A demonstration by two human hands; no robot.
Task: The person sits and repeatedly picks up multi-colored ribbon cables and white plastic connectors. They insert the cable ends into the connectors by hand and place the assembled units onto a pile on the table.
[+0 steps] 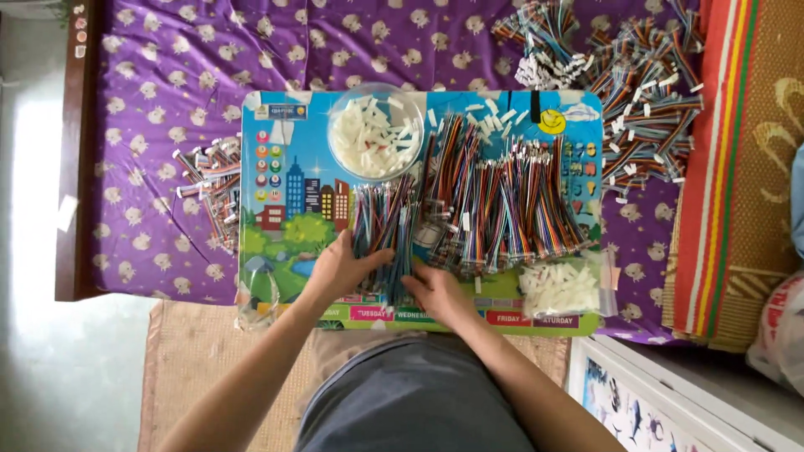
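wire bundle (multicoloured), lengthwise away from person, both hands gripping near end

One clear bowl of white connectors, one picture board, two hands, uncountably many wires.

This is a home, probably a bedroom: a bed with a purple patterned bedsheet in a dark wooden frame, a striped orange woven mat, and a colourful children's cartoon lap board used as work surface.
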